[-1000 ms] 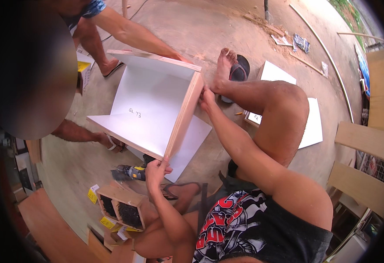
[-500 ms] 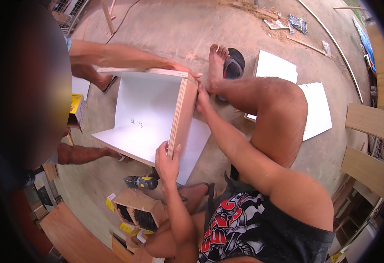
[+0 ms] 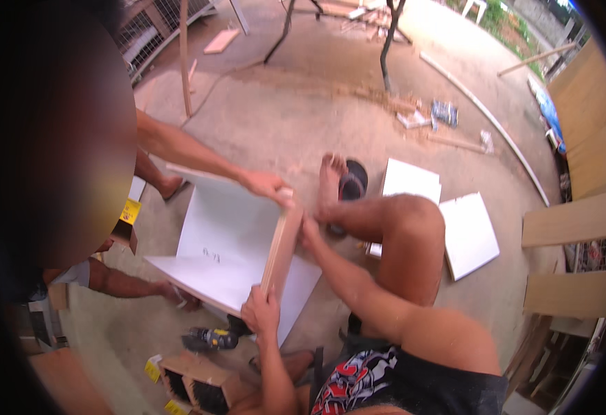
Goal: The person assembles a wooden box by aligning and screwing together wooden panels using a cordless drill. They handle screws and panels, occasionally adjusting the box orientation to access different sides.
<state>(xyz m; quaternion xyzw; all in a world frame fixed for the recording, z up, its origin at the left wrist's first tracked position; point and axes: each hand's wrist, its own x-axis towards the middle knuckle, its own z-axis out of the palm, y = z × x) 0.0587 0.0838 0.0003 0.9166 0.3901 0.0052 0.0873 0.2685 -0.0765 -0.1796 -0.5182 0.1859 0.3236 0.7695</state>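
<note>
White-faced boards stand joined as an open box (image 3: 237, 214) in front of me, with handwriting on one inner face. Its right side is a narrow wooden panel (image 3: 282, 252) with bare layered edges. My left hand (image 3: 261, 311) is closed round the near end of that panel, thumb up along the edge. At the panel's far end my right hand (image 3: 308, 232) presses against the outer face; its fingers are partly hidden. A co-worker's hand (image 3: 270, 187) grips the far top corner. The co-worker's other hand (image 3: 187, 297) rests low, near the box's near left edge.
A cordless drill (image 3: 211, 339) lies on the floor left of my left forearm, beside a divided box (image 3: 203, 384) of dark screws or similar pieces. White boards (image 3: 470, 235) lie beyond my right knee. A yellow-labelled carton (image 3: 129, 214) stands near the co-worker.
My view has tilted up, showing more of the far floor. The co-worker's hand has shifted from lying along the far edge to gripping the corner. Both my hands stay on the panel.
</note>
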